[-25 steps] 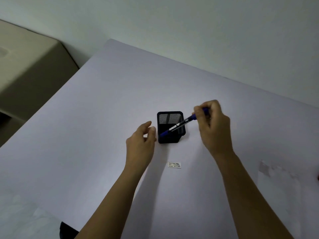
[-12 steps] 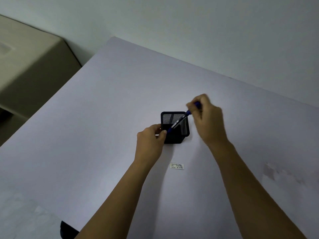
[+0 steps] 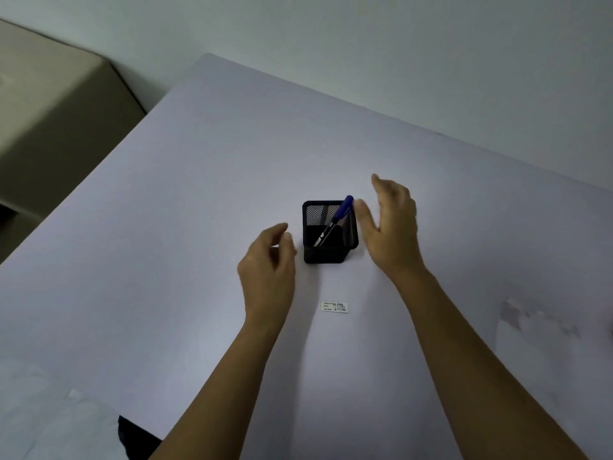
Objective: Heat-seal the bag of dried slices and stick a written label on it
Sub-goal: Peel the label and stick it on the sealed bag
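A small white label (image 3: pixel 334 307) with handwriting lies flat on the white table (image 3: pixel 166 227), just in front of a black mesh pen holder (image 3: pixel 328 252). A blue pen (image 3: pixel 335 220) leans inside the holder, cap end up. My left hand (image 3: pixel 268 270) hovers just left of the holder, fingers loosely curled, holding nothing. My right hand (image 3: pixel 391 227) is right of the holder, fingers spread, clear of the pen. At the far right edge lies a pale, translucent bag (image 3: pixel 550 330), only partly in view.
A beige cabinet (image 3: pixel 49 121) stands beyond the table's left edge. A plain wall runs behind the table. A dark object (image 3: pixel 132 436) shows below the table's near edge.
My right hand dropped the blue pen into the mesh holder and opened, pulling away to the right. My left hand let go of the holder and drew back to the left.
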`<state>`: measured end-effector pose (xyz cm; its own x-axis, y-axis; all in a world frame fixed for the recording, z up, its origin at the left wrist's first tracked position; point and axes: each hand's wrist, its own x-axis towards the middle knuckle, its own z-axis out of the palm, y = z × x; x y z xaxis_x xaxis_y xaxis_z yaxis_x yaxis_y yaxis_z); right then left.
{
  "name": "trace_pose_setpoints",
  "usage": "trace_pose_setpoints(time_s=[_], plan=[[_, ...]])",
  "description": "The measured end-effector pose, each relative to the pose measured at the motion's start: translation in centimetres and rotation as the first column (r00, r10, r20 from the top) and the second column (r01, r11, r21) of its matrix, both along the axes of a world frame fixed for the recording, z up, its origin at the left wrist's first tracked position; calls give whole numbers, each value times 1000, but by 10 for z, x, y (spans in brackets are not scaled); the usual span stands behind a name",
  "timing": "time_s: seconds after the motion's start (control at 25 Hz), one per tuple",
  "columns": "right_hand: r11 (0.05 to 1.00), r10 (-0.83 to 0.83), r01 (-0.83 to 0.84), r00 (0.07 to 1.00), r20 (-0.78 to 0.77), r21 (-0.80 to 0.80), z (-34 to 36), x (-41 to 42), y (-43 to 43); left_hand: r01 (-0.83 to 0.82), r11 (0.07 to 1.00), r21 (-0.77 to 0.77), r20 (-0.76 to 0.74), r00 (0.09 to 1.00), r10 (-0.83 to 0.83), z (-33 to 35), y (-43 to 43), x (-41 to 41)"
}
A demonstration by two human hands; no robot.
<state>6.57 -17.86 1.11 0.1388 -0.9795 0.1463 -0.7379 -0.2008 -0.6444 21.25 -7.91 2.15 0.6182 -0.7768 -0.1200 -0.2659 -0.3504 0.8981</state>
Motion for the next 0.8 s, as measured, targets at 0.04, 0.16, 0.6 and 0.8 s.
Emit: trace_pose_setpoints(time_s=[0.04, 0.16, 0.6, 0.8], plan=[[998, -61, 61, 994, 93, -1, -5, -12, 10, -19, 1000, 0, 14, 1000, 19, -8, 9, -1], [990, -61, 47, 993, 100, 134, -31, -40, 58, 224, 961, 164, 113, 963, -244, -44, 37, -10], [935, 194, -156, 977, -91, 320, -64, -32, 108, 549, 806, 222, 404, 700, -588, -82, 41, -19], [913, 176, -177, 984, 36, 368, -61, -32, 108, 609, 756, 239, 301, 694, -654, -75, 45, -14]])
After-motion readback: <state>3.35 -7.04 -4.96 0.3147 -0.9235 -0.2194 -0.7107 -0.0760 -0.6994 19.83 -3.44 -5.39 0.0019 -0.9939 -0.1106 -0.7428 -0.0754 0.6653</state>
